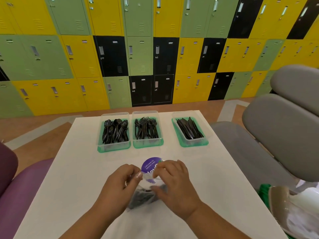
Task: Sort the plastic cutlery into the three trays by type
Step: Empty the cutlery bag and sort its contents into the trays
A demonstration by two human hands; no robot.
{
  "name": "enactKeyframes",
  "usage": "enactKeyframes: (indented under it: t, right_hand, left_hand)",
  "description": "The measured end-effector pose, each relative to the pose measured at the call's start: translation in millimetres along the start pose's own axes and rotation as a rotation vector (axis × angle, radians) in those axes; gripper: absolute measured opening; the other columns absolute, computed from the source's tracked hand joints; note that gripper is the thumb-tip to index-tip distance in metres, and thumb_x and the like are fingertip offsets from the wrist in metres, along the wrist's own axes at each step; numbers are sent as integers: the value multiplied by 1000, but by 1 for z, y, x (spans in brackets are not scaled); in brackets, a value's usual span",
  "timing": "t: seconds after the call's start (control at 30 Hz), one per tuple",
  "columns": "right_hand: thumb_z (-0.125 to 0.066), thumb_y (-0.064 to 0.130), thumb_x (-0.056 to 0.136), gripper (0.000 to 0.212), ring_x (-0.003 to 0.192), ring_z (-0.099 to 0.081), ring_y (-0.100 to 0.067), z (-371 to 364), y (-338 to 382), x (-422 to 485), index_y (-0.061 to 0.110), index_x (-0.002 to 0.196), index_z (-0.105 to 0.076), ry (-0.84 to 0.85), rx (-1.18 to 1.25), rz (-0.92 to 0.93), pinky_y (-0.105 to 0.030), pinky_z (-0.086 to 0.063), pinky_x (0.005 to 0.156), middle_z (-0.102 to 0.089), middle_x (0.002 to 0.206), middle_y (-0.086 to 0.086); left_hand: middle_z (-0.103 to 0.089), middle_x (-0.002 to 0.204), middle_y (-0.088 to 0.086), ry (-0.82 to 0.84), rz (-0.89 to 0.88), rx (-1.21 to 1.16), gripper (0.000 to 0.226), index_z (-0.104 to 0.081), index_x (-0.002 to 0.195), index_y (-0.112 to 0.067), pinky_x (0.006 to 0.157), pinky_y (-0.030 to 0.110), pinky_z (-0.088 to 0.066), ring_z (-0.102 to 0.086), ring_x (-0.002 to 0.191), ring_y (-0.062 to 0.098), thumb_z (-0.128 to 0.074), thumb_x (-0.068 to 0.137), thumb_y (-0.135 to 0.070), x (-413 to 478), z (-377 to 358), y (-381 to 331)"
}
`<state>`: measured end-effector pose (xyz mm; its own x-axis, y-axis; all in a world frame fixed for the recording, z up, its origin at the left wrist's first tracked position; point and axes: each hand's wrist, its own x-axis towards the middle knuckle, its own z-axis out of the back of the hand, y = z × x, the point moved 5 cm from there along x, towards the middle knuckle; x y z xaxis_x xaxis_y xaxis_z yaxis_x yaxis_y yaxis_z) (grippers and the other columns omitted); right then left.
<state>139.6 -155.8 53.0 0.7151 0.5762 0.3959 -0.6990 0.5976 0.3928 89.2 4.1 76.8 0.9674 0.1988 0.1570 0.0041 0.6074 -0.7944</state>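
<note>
Low in the frame's centre: left hand (119, 183) and right hand (174, 181) both pinching the crumpled top of a clear plastic bag (146, 194) holding dark cutlery, resting on the white counter (72, 178). Partly under the bag, a round purple sticker (150, 165). Across mid-frame, three green-based clear trays: spoons (114, 130) at left, forks (146, 128) just beside, knives (189, 129) apart to the right.
</note>
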Motion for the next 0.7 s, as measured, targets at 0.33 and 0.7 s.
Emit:
enactKeyframes:
  t: [0.33, 0.7]
  right_hand:
    - [-51, 32, 92, 16, 76, -53, -9, 30, 3, 21, 22, 85, -59, 4, 88, -8, -25, -41, 74, -63, 81, 8]
    - [-56, 31, 89, 22, 64, -57, -12, 93, 22, 24, 16, 77, -66, -146, 328, 85, -25, -48, 62, -64, 69, 2]
  left_hand:
    - [-58, 85, -25, 47, -76, 250, 17, -50, 78, -47, 70, 13, -41, -54, 85, -4, -60, 88, -38, -2, 8, -10]
    - [-69, 70, -14, 15, 149, -47, 19, -68, 69, -28, 63, 19, -49, -60, 65, 1, -64, 87, -30, 12, 15, -5]
